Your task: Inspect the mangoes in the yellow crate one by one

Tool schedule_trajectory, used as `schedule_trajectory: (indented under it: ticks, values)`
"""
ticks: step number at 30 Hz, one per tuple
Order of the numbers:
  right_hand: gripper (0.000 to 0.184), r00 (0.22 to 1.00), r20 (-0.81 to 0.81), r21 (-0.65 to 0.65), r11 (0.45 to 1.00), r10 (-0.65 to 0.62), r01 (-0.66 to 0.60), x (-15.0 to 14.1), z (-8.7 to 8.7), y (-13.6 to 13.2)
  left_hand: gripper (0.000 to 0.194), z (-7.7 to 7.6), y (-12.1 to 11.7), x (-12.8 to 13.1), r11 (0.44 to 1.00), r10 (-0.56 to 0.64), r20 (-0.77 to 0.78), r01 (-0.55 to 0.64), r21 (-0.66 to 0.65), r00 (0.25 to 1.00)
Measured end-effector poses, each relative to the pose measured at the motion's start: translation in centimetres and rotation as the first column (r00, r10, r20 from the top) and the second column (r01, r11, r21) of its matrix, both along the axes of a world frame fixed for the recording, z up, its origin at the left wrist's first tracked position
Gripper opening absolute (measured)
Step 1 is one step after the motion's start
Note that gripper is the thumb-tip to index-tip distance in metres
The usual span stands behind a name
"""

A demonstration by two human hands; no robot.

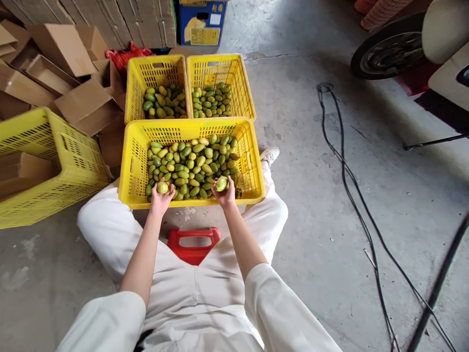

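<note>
A yellow-green oval fruit (pixel 162 187) rests in my left hand (pixel 160 199), with the fingers curled up around it. My right hand (pixel 226 195) grips another green oval fruit (pixel 221 184) between thumb and fingers. Both hands are over the near rim of a yellow plastic crate (pixel 172 128) that sits in front of me between my knees. Inside it lies a heap of similar green and yellowish fruit (pixel 190 164). Behind stand two more yellow crates, the left one (pixel 138 93) and the right one (pixel 244 88), each with such fruit in the bottom.
At left, a yellow crate (pixel 78 161) holds cardboard, beside a pile of cardboard boxes (pixel 66 49). A red plastic stool (pixel 194 252) is below me. Black cables (pixel 342 151) run along the concrete floor at right, near a wheeled vehicle (pixel 392 49). A blue box (pixel 202 22) stands at the back.
</note>
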State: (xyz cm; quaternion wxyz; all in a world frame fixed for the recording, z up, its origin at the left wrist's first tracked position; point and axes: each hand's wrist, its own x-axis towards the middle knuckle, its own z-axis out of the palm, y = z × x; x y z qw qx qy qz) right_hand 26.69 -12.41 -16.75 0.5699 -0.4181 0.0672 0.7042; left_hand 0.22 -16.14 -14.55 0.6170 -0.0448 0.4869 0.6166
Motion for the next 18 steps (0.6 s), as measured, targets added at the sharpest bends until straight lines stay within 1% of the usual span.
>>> schedule_trajectory:
  ticks: [2,4,7,10,11,13,15,18]
  values:
    - [0.033,0.999,-0.001,-0.035,0.999,-0.038,0.038,0.0,0.3,0.1,0.02,0.1,0.0,0.0,1.0,0.0,-0.005,0.0,-0.005,1.0]
    - [0.033,0.998,0.003,-0.067,0.996,-0.066,0.066,-0.1,0.6,0.1,0.019,0.1,0.0,0.0,1.0,-0.001,-0.01,0.001,0.002,1.0]
    - [0.038,0.999,0.031,-0.047,0.999,-0.01,0.011,-0.3,0.9,0.0,0.015,0.2,-0.1,0.1,1.0,0.011,-0.016,-0.01,0.024,1.0]
    - [0.041,0.997,0.061,0.005,0.998,0.054,-0.055,-0.4,0.9,-0.1,0.004,0.0,-0.1,0.1,0.999,0.027,-0.026,-0.026,0.047,0.999]
    - [0.04,0.996,0.062,0.016,0.998,0.059,-0.06,-0.4,0.8,-0.1,0.005,-0.1,-0.2,0.1,0.998,0.029,-0.03,-0.027,0.054,0.999]
    - [0.04,0.998,0.047,0.018,0.999,0.049,-0.05,-0.3,0.5,-0.1,0.014,-0.3,-0.2,0.0,0.998,0.025,-0.037,-0.023,0.065,0.999]
    - [0.04,0.999,0.034,0.009,0.999,0.041,-0.041,-0.3,0.2,0.0,0.018,-0.5,-0.3,0.0,0.998,0.022,-0.046,-0.02,0.062,0.999]
    - [0.034,0.997,0.05,0.011,0.998,0.061,-0.062,-0.2,-0.1,0.1,0.021,-0.7,-0.3,0.1,0.999,0.019,-0.058,-0.017,0.044,0.998]
